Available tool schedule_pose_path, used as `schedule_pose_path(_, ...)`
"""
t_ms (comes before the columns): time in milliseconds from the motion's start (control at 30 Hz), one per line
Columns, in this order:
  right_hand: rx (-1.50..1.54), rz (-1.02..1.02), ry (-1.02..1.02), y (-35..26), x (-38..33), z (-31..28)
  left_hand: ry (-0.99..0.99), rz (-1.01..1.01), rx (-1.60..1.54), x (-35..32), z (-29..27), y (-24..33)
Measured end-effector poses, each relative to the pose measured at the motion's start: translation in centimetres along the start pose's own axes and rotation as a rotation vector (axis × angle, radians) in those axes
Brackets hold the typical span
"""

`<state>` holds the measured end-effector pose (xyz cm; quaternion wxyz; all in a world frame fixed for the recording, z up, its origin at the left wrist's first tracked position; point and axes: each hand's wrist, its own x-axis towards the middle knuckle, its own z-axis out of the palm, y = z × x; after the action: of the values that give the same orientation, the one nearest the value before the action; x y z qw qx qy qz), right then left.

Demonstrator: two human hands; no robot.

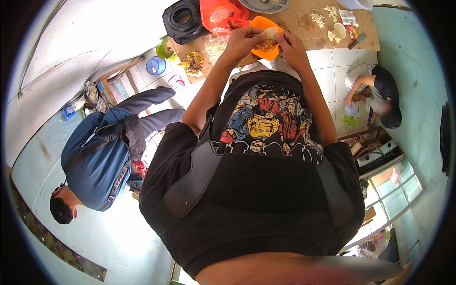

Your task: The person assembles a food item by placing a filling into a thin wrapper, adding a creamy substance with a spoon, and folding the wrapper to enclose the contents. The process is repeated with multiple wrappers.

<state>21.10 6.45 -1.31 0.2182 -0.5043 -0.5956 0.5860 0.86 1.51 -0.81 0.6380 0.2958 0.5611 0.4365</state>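
My left hand [244,42] and my right hand [290,46] meet at the far middle, fingers closed on a small pale dough wrapper [271,33]. The left pinches its near-left side, while the right grips its right edge. Directly beneath is an orange square bowl [264,21], holding a brown crumbly filling [267,44]. Whether any filling lies in the wrapper is too small to tell. Just left of the bowl, a red plastic bag [222,18] stands close to my left hand.
A brown cardboard sheet [304,14] carries white scraps [317,19], a knife [357,41] and a metal basin [264,4]. Bananas [194,63] and a blue basket [156,65] sit at left. One person [97,156] is at left, another [380,90] crouches at right.
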Motion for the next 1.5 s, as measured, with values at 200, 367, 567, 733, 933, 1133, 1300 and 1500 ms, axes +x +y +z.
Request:
schedule_pose_path(200, 0.049, 0.025, 0.005, -0.7, -0.1, 0.1, -0.031, 0.026, -0.041, 0.1, -0.3, -0.3)
schedule_pose_path(367, 0.218, 0.072, -0.004, -1.7, 0.2, -0.8, -0.112, 0.051, 0.146, -0.4, -0.9, 0.8)
schedule_pose_path(567, 0.341, -0.004, -0.066, -2.3, 0.1, -1.2, -0.108, 0.128, 0.184, -1.2, -0.4, 2.1)
schedule_pose_path(733, 0.441, -0.075, -0.077, -2.0, 0.2, -1.0, -0.002, 0.326, 0.181, -1.8, 1.3, 1.7)
schedule_pose_path(933, 0.338, -0.185, -0.027, -2.7, -0.1, -1.1, 0.076, 0.281, 0.207, -2.4, 1.3, 2.0)
schedule_pose_path(1133, -0.189, -0.524, 0.111, -4.7, -0.6, -0.8, 0.135, 0.498, 0.448, -2.3, 0.9, 2.9)
schedule_pose_path(1300, -0.231, -0.61, 0.103, -5.6, -0.9, -0.3, 0.125, 0.518, 0.5, -2.7, 0.9, 3.2)
schedule_pose_path(1500, -0.275, -0.626, 0.098, -5.6, -1.1, -0.2, 0.072, 0.427, 0.454, -2.8, 0.9, 2.3)
